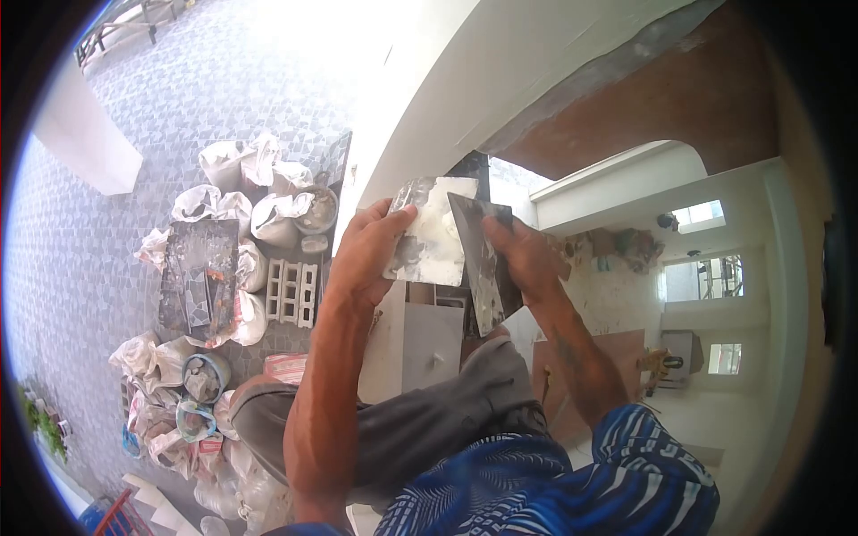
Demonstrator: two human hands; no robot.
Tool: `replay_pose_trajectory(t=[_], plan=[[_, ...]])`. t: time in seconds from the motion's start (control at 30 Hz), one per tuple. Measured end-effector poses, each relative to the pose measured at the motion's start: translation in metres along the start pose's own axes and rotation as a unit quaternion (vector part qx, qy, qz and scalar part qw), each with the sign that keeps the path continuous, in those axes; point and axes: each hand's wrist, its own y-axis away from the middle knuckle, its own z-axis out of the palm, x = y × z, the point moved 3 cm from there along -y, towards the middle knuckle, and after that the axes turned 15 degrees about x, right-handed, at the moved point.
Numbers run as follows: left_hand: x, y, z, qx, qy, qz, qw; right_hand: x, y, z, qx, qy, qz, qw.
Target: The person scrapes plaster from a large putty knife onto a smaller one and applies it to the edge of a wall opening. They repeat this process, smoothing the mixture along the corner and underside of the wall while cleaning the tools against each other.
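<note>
Held up in front of my lap is a flat rectangular plate (pixel 413 243), smeared with white putty, in my left hand (pixel 364 248). The thumb presses on its face while the fingers go behind it. My right hand (pixel 525 256) is closed around a grey metal scraper (pixel 478 255) with a broad flat blade. That blade is tilted, its upper left corner close beside the putty (pixel 447 232) on the plate. Bits of white material stick to the blade as well. The fingers behind both tools are hidden.
Far below on the left, a patterned tile floor (pixel 268 71) holds white sacks (pixel 223 165), a bucket (pixel 206 377), hollow blocks (pixel 291 293) and a dirty dark board (pixel 192 277). A curved white wall edge (pixel 438 98) rises just beyond my hands. Rooms with windows (pixel 719 279) lie right.
</note>
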Motion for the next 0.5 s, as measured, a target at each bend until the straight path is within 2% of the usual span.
replay_pose_trajectory(t=[0.13, 0.2, 0.23, 0.3, 0.4, 0.47, 0.5], plan=[[-0.01, -0.012, -0.006, -0.02, -0.047, -0.013, 0.999, 0.007, 0.01, -0.011, -0.061, -0.025, 0.044, 0.997], [-0.002, -0.008, -0.007, 0.027, -0.052, 0.014, 0.998, 0.018, 0.012, -0.029, -0.116, 0.015, 0.102, 0.988], [0.004, -0.007, -0.008, 0.05, -0.054, 0.028, 0.997, 0.027, 0.016, -0.033, -0.127, 0.065, 0.092, 0.985], [0.019, -0.009, -0.013, 0.037, -0.031, 0.079, 0.996, 0.044, 0.024, -0.036, -0.15, 0.161, 0.067, 0.973], [0.037, 0.002, -0.01, 0.066, -0.052, 0.164, 0.983, 0.038, 0.024, -0.046, -0.116, 0.084, 0.045, 0.989], [0.039, 0.005, -0.006, 0.066, -0.062, 0.209, 0.974, 0.009, 0.021, -0.054, -0.087, 0.193, -0.145, 0.966], [0.041, 0.005, -0.007, 0.07, -0.123, 0.25, 0.958, -0.001, 0.02, -0.059, -0.069, 0.23, -0.175, 0.955]])
